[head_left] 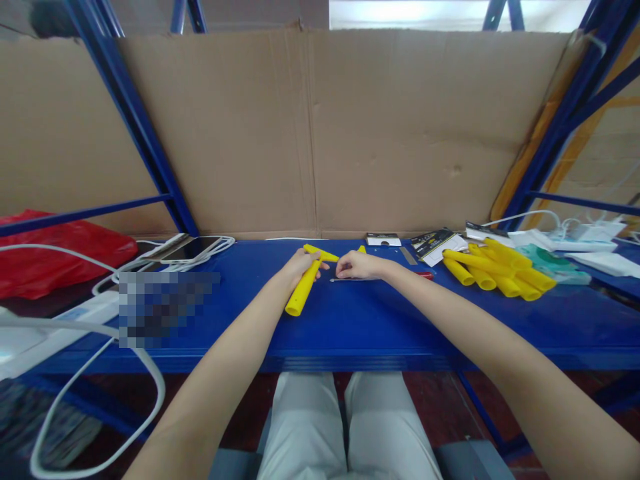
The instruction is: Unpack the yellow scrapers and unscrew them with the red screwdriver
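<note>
My left hand [301, 263] is wrapped round a yellow plastic handle [301, 293], a hollow tube with a crosspiece at its far end. The tube's open end points toward me, just above the blue table. Close on its right, my right hand [357, 265] has thumb and fingers pinched together near the table; what they hold, if anything, is too small to make out. Below these fingers lies a thin metal rod [353, 280]. A red piece [426, 275] shows past the right wrist. Behind the right hand another yellow piece [362, 249] is partly hidden.
Several yellow tubes [500, 270] are piled at the right, beside black-and-white packaging cards [440, 245] and a teal plastic bag [555, 265]. A red bag [65, 250], white cables [215, 247] and a power strip [65, 333] occupy the left. Cardboard [310, 133] walls the back.
</note>
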Tool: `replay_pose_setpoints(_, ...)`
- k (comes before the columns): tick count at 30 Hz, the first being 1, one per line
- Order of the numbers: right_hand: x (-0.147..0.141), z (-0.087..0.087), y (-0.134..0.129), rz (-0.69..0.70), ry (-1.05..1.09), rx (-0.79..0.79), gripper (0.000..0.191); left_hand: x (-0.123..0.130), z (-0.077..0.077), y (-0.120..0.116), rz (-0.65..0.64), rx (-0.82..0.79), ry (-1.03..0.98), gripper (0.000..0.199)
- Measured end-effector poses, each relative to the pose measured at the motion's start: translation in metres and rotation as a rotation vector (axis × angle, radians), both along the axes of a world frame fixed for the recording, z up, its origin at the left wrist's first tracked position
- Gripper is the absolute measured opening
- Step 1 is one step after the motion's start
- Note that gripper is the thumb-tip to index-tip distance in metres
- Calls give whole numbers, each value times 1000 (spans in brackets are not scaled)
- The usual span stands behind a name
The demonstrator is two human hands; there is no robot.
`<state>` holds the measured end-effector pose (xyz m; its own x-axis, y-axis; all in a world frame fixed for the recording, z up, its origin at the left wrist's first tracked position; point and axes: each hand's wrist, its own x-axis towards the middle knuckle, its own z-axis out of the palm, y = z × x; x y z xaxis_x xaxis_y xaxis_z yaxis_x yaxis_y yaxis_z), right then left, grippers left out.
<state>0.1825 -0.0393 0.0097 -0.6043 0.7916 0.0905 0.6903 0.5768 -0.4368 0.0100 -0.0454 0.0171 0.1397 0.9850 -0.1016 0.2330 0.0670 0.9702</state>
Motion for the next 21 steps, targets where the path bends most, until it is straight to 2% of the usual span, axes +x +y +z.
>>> replay_pose_setpoints(3,-1,1,1,-12,-30,-19,8,-4,3,4,-52,-150,-169,22)
replay_pose_setpoints(6,-3,2,1,-29,-85,50,8,-7,1,6,-64,-207,-149,22)
replay_pose_setpoints(11,-6,3,-2,-106,-214,121,9,-8,-4,5,-83,-151,37,19)
replay_pose_setpoints(18,-3,1,-4,-165,-343,146,15,-7,2,1,-171,-57,-187,9)
replay_pose_setpoints(21,8,2,-1,-230,-325,173,17,-5,3,-1,-191,-70,-198,5)
